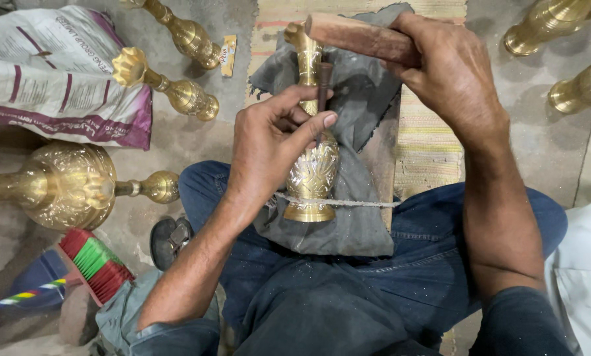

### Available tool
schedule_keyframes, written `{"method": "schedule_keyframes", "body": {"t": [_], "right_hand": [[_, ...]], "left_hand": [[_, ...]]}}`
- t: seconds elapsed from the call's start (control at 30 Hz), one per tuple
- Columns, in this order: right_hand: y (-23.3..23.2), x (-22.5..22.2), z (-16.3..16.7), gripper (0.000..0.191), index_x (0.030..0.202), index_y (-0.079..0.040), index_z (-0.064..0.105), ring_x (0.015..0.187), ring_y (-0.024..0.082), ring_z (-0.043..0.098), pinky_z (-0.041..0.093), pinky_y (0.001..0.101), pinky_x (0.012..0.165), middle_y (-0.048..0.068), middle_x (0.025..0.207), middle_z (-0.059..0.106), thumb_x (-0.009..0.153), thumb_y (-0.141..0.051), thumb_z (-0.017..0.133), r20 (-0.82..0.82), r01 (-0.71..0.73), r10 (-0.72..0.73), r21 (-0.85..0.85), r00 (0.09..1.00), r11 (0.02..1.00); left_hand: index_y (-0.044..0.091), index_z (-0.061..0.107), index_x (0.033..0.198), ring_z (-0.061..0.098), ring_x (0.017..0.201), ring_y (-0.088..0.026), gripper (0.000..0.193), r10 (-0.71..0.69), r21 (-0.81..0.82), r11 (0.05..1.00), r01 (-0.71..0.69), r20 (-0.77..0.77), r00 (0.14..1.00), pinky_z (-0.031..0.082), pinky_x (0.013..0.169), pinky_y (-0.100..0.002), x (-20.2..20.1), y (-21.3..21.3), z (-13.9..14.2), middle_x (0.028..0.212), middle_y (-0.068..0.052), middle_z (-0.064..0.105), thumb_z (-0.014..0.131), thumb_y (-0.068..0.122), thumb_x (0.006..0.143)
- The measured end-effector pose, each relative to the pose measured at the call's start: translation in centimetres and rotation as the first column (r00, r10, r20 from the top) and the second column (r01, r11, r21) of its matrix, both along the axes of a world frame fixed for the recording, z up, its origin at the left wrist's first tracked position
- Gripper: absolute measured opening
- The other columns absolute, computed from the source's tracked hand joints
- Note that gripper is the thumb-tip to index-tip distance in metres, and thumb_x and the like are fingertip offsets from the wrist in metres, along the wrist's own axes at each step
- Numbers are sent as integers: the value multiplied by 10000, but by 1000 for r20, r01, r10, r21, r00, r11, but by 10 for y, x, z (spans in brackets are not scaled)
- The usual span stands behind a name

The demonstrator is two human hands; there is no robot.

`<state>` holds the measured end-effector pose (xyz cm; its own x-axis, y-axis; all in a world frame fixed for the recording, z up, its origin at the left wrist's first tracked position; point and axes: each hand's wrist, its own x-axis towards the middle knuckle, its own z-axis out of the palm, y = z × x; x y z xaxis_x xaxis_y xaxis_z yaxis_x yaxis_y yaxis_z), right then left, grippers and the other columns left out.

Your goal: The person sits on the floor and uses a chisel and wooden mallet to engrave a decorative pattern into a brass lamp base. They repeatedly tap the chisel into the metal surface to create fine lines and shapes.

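Observation:
A small engraved brass vase lies on a dark grey cloth over my lap, tied down by a string across its lower body. My left hand pinches a thin dark punch upright against the vase's neck. My right hand grips a reddish wooden mallet held level just above the punch's top.
Several brass vases lie around: two slim ones at upper left, a big round one at left, more at upper right. A printed sack, a red-and-green brush, a sandal and a striped mat lie on the concrete floor.

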<state>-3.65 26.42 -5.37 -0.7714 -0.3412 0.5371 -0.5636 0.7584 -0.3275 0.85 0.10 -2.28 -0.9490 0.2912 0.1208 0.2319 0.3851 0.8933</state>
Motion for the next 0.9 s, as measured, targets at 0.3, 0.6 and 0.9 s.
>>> {"method": "schedule_keyframes", "body": {"t": [0.3, 0.6, 0.9], "right_hand": [[6, -4, -2, 200, 1121, -38, 638, 858, 268, 725, 557, 404, 717, 102, 952, 704, 975, -79, 768, 157, 42, 16, -355, 987, 934], [11, -10, -13, 237, 1015, -34, 620, 738, 200, 630, 483, 381, 630, 107, 814, 655, 1006, -119, 841, 418, 53, 87, -314, 904, 948], [12, -14, -17, 191, 927, -6, 687, 640, 217, 611, 470, 403, 622, 172, 734, 663, 1010, -155, 773, 591, 99, 144, -359, 794, 928]], "left_hand": [[36, 721, 1249, 694, 590, -41, 334, 9, -86, 996, -12, -42, 999, 550, 498, -223, -2, 1, 0, 654, 12, 674, 772, 202, 964], [26, 726, 1255, 662, 584, -55, 343, 14, -100, 995, -17, -35, 999, 514, 521, -233, -2, 1, 1, 645, 4, 672, 778, 208, 969], [26, 728, 1255, 666, 580, -63, 351, 9, -97, 995, -13, -49, 999, 510, 506, -242, -2, 1, 1, 640, 1, 667, 782, 212, 962]]}}
